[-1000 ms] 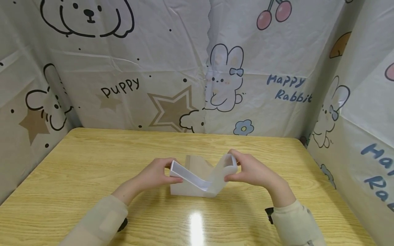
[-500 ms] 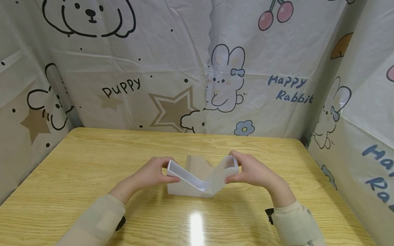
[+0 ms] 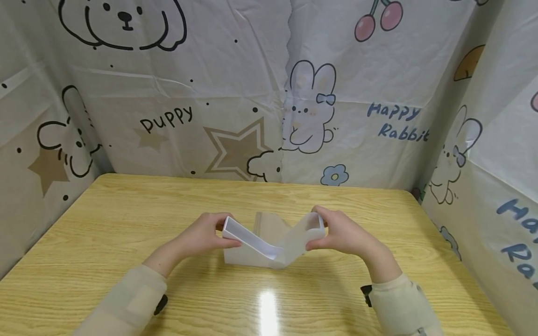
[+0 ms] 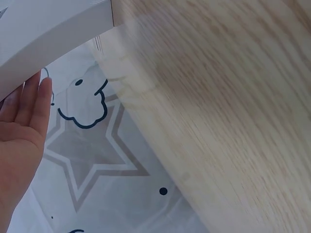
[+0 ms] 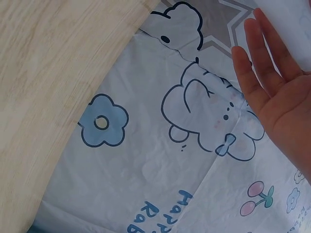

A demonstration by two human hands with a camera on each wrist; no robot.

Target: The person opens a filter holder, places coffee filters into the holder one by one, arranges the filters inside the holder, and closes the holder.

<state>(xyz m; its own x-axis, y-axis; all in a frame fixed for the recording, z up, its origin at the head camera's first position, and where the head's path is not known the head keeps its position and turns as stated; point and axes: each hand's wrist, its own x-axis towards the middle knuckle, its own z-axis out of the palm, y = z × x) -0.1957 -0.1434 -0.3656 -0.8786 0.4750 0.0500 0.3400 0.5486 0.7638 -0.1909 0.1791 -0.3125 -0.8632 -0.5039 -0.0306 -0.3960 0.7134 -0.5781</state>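
A white box-like piece with a V-shaped dip along its top [image 3: 248,255] stands at the middle of the table. My left hand [image 3: 196,237] pinches its raised left end, thumb in front and fingers behind. At the opposite end, my right hand [image 3: 345,234] grips the taller, rounded corner the same way. A thin beige panel [image 3: 272,226] rises behind the dip. In the left wrist view, the fingers lie against the underside of a white curved edge [image 4: 58,43]. The right wrist view shows a bit of white surface [image 5: 290,29] beyond the fingertips; that thumb is hidden.
The wood-grain table [image 3: 147,210] reaches back to a cartoon-printed cloth [image 3: 218,84], which hangs behind and on both sides. A bright light reflection [image 3: 269,312] lies on the tabletop in front of the white piece.
My left hand and the white piece's left end have moved slightly left, and the piece looks a little more spread. The right hand stays nearly in place, still gripping.
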